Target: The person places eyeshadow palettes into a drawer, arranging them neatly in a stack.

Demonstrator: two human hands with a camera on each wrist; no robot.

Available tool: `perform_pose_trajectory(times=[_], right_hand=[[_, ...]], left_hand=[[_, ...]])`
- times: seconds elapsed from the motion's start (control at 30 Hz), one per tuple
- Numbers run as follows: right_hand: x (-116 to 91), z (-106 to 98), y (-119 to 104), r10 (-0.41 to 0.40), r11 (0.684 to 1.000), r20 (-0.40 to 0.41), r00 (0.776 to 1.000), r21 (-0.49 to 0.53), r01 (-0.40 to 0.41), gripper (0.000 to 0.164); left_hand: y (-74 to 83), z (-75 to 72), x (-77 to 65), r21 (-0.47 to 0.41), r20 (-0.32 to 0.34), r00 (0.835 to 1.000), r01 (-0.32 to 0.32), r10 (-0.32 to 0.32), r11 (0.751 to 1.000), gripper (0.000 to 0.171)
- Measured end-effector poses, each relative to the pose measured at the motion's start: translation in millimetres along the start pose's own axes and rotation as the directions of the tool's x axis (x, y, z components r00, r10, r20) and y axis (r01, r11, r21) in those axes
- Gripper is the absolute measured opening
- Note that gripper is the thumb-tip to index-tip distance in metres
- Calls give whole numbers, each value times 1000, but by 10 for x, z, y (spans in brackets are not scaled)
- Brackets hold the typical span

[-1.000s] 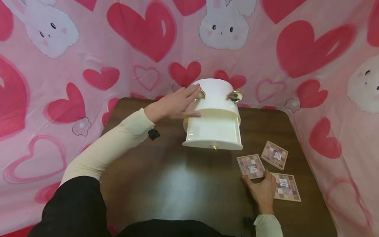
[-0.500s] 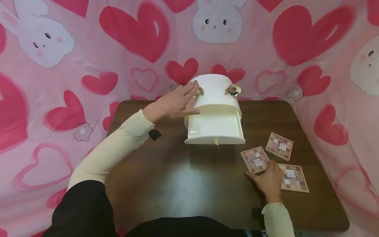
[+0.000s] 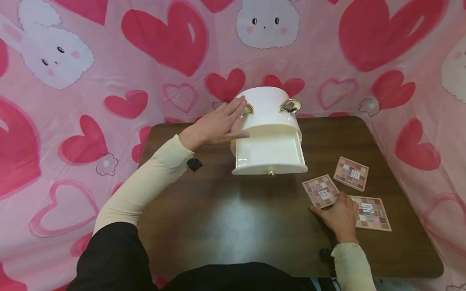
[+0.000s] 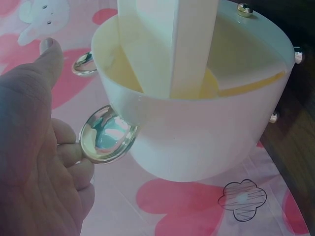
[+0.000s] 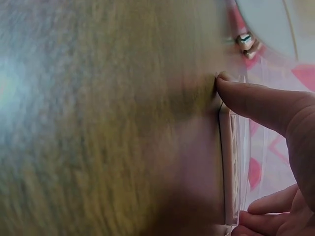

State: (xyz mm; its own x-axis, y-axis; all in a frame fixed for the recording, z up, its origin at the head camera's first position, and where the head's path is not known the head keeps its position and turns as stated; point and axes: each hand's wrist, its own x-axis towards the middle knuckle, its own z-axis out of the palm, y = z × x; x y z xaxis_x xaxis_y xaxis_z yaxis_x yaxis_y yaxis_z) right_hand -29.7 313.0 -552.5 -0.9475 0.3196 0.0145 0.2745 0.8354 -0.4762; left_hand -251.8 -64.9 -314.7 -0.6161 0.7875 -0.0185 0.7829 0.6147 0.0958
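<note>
A white round-bodied organizer box (image 3: 267, 97) with gold ear-shaped loops stands at the back, its front drawer (image 3: 269, 151) pulled out. My left hand (image 3: 218, 123) lies along the box's left side, fingers straight. In the left wrist view its fingertips reach the gold loop (image 4: 109, 135). At the right, my right hand (image 3: 340, 216) spans the near edge of an eyeshadow palette (image 3: 321, 190) that lies on the table. The thumb is at one corner and the fingers at the other. In the right wrist view the thumb meets the palette's edge (image 5: 228, 167).
Two more eyeshadow palettes lie at the right: one farther back (image 3: 351, 173), one beside the right hand (image 3: 372, 213). All rest on a dark wooden table (image 3: 218, 202). A pink curtain (image 3: 174, 93) with hearts and rabbits hangs close behind the box.
The head view has shifted a little. Both hands stay in about the same place at the box and at the palette, and the drawer remains pulled out.
</note>
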Motion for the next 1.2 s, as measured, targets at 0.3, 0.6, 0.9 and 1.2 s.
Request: perform_pose_trajectory(times=[0.3, 0.6, 0.9, 1.2], right_hand=[[-13, 74, 35, 22, 999, -72, 997, 51, -18, 107], [-250, 236, 142, 58, 992, -160, 985, 120, -39, 114], [-240, 188, 84, 67, 987, -220, 973, 161, -31, 114], [-212, -71, 6, 139, 976, -231, 963, 199, -93, 115]], left_hand=[[12, 76, 3, 0, -17, 1000, 15, -15, 1000, 98], [89, 320, -97, -1, 28, 999, 39, -39, 999, 97], [107, 382, -148, 0, -13, 999, 30, -30, 1000, 94], [154, 432, -112, 21, -26, 999, 18, -18, 1000, 94]])
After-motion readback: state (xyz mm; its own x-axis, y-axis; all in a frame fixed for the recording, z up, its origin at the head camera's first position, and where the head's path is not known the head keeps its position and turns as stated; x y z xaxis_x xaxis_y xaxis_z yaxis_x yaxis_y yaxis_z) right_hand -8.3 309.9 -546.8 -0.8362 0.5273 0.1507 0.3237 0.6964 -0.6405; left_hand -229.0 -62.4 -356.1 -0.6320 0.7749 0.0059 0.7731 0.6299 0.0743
